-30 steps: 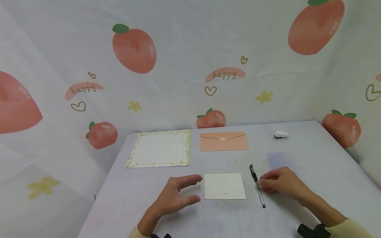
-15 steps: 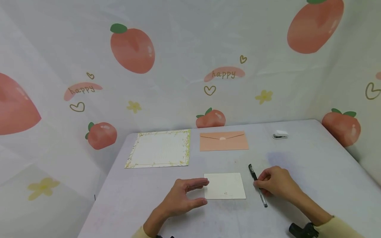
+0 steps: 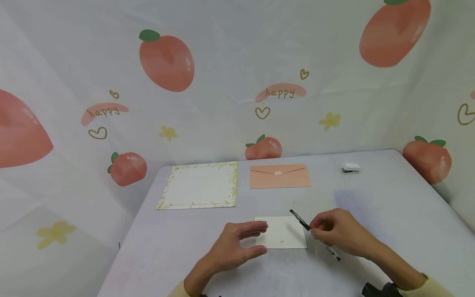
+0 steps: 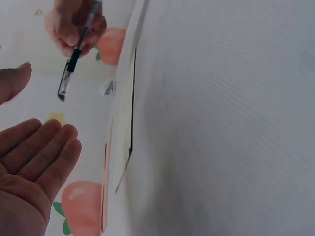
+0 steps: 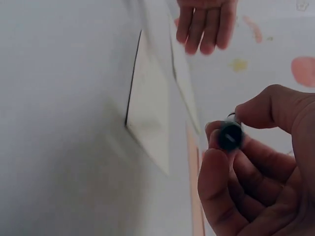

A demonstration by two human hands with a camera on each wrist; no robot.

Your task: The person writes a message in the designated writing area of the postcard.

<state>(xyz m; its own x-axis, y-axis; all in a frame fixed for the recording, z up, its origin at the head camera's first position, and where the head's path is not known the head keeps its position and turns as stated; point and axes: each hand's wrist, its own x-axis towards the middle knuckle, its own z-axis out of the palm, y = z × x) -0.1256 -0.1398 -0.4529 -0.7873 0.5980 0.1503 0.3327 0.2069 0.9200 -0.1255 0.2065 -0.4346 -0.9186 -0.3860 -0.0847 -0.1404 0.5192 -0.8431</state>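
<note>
A clear pen with a black cap (image 3: pixel 301 220) is pinched between the thumb and fingers of my right hand (image 3: pixel 343 232). It is raised above the table, its capped end slanting over the right edge of a small cream card (image 3: pixel 283 231). In the right wrist view the pen (image 5: pixel 230 136) points end-on at the camera, between thumb and fingertips. My left hand (image 3: pixel 241 243) holds nothing; its fingers are straight, with the thumb apart, over the card's left edge. The left wrist view shows the left palm and fingers (image 4: pixel 39 157) stretched out.
Behind the card lie a sheet of letter paper (image 3: pixel 202 185) with a floral border and a peach envelope (image 3: pixel 280 177). A small white stapler (image 3: pixel 350 168) sits at the back right. A fruit-printed curtain (image 3: pixel 222 82) hangs behind the white table (image 3: pixel 156 255).
My right hand has taken hold of the pen, lifted it off the table and moved it left to the card. My left hand has moved right, over the card's left edge.
</note>
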